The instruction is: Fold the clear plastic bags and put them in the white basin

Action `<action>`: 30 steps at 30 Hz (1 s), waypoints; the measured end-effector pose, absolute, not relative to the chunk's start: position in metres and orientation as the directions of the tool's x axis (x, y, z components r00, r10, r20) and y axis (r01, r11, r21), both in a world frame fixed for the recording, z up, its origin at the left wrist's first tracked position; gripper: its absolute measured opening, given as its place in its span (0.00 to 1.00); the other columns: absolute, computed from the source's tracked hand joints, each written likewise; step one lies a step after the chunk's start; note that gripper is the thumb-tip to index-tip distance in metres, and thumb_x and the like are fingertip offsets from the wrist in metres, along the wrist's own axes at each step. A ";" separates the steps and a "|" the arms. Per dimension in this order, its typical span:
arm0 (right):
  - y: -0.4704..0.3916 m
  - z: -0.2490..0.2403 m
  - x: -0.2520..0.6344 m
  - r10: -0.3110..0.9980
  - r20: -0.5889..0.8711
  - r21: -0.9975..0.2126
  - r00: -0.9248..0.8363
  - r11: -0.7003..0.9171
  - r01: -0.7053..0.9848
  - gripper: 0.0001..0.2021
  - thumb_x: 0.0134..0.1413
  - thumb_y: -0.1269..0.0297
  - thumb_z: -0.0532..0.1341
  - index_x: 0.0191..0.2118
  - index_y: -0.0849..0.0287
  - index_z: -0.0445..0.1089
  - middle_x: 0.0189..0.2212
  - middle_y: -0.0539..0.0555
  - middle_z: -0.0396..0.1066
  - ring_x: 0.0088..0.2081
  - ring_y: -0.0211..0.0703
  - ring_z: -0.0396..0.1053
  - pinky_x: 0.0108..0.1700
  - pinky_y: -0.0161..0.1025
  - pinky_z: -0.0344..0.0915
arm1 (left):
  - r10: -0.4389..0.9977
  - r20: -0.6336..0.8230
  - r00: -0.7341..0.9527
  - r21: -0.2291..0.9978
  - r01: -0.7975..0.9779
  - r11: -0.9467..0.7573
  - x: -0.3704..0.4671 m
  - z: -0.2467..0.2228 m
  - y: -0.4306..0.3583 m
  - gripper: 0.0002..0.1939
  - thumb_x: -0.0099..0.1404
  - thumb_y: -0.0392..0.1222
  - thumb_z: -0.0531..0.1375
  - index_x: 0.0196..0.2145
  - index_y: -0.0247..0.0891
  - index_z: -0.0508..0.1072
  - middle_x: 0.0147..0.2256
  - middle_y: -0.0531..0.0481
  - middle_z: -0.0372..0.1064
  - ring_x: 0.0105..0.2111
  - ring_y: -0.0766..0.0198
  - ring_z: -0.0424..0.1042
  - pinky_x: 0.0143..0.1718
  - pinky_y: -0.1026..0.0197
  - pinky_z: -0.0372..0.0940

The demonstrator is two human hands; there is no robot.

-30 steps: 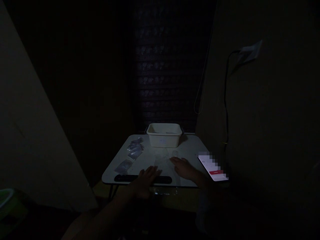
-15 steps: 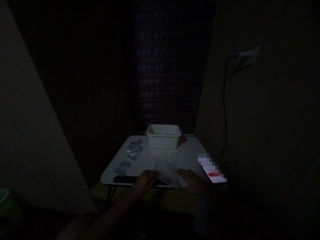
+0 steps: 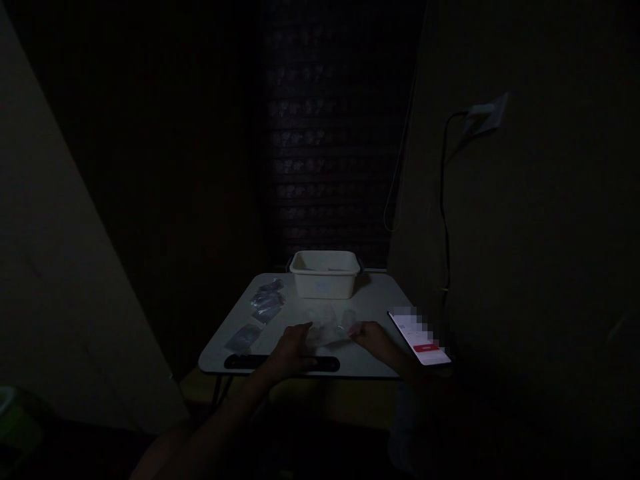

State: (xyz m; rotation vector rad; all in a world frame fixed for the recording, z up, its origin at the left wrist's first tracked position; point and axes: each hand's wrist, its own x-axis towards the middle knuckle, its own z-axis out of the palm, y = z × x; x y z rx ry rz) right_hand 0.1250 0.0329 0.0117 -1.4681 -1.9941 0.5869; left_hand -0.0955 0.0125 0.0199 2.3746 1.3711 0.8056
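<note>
A clear plastic bag [image 3: 326, 331] lies across the middle of the small white table [image 3: 370, 353], between my two hands. My left hand [image 3: 294, 347] is closed at the bag's left side, above a dark slot along the table's front edge. At its right side my right hand [image 3: 371, 335] pinches the bag with thumb and fingers. Dim light hides the bag's exact outline and whether it contains anything. To the left lie several flat clear packets [image 3: 267, 300], with one more packet [image 3: 243, 339] nearer the front.
A white plastic tub [image 3: 325, 283] with side handles stands at the table's back. On the right edge rests a phone [image 3: 425, 347] with a lit screen. A black cord [image 3: 443, 200] hangs from a wall socket. A green bin [image 3: 17, 427] is at far left.
The bag's near edge has lifted away from the table's front and folded back, uncovering the dark slot. Both hands have moved slightly farther from me, and my right fingers have closed on the bag.
</note>
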 end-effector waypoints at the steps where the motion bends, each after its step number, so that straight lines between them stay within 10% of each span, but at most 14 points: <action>1: 0.033 0.013 0.125 0.955 0.200 -0.674 -0.218 0.296 0.677 0.10 0.41 0.64 0.50 0.26 0.62 0.67 0.25 0.52 0.68 0.30 0.39 0.63 0.29 0.34 0.59 | 0.875 0.315 0.367 0.489 0.728 -0.481 -0.095 0.016 0.016 0.32 0.39 0.43 0.59 0.44 0.33 0.57 0.42 0.43 0.57 0.42 0.58 0.56 0.41 0.59 0.53; 6: 0.031 0.017 0.126 0.951 0.220 -0.754 -0.217 0.306 0.581 0.10 0.39 0.64 0.51 0.23 0.64 0.66 0.21 0.52 0.67 0.25 0.37 0.62 0.25 0.32 0.56 | 0.928 0.272 0.256 0.594 0.713 -0.371 -0.089 0.008 0.029 0.10 0.48 0.37 0.50 0.28 0.34 0.68 0.31 0.47 0.66 0.32 0.63 0.64 0.34 0.63 0.57; 20: 0.026 0.019 0.118 0.994 -0.087 -0.987 -0.062 -0.077 0.138 0.05 0.31 0.66 0.55 0.20 0.63 0.61 0.18 0.48 0.61 0.21 0.32 0.60 0.19 0.29 0.57 | 0.997 0.023 0.073 0.989 0.143 -0.033 -0.087 -0.006 0.036 0.08 0.45 0.42 0.52 0.19 0.34 0.60 0.14 0.56 0.60 0.13 0.72 0.60 0.16 0.68 0.57; 30: 0.036 0.012 0.110 0.987 -0.126 -0.946 0.102 -0.151 0.288 0.08 0.31 0.76 0.53 0.26 0.63 0.60 0.17 0.47 0.60 0.15 0.30 0.59 0.13 0.27 0.52 | 0.997 -0.056 -0.046 0.858 0.509 0.072 -0.090 0.002 0.034 0.08 0.49 0.40 0.51 0.28 0.32 0.63 0.17 0.53 0.65 0.15 0.71 0.63 0.15 0.70 0.56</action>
